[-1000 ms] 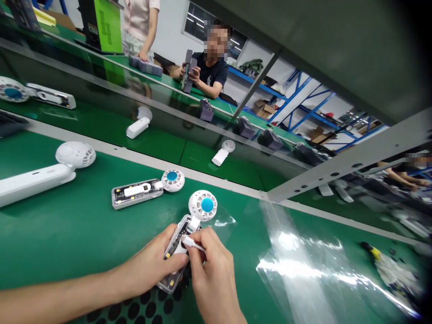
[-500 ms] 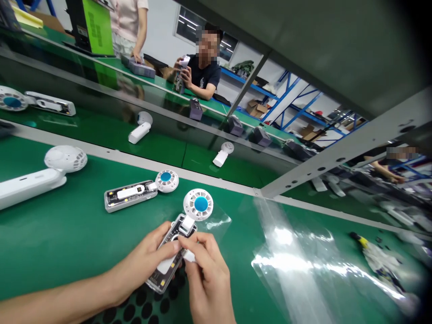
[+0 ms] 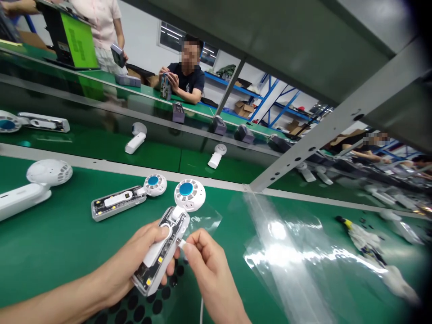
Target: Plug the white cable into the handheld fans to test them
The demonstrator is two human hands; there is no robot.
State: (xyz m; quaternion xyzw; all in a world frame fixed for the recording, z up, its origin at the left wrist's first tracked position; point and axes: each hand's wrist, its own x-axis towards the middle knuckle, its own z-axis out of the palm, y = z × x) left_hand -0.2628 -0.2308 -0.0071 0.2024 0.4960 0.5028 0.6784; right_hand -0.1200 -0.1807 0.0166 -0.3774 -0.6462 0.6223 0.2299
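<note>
My left hand point(image 3: 145, 249) is wrapped round a handheld fan point(image 3: 158, 258), its thumb on the white strip along the clear-fronted handle. The fan's round white head with a blue centre points up and away from me. Between thumb and fingers, my right hand point(image 3: 211, 265) pinches a white cable plug point(image 3: 181, 243). Its metal tip is at the right side of the handle; whether it is inserted I cannot tell. A white cable point(image 3: 201, 310) hangs below this hand. Left of the held fan lies a second clear-fronted fan point(image 3: 119, 201) with a blue centre.
A white fan point(image 3: 23, 198) lies face down at left. Clear plastic film point(image 3: 280, 252) covers the bench at right, near a glove point(image 3: 366, 240). More fans lie on the sunken green strip point(image 3: 162, 157) beyond the rail. A metal post point(image 3: 303, 148) rises at right; co-workers sit and stand opposite.
My right hand has drawn back from the handle's front to its right side, bringing the plug into sight. The held fan has turned slightly. Across the bench, a standing person has lifted a box.
</note>
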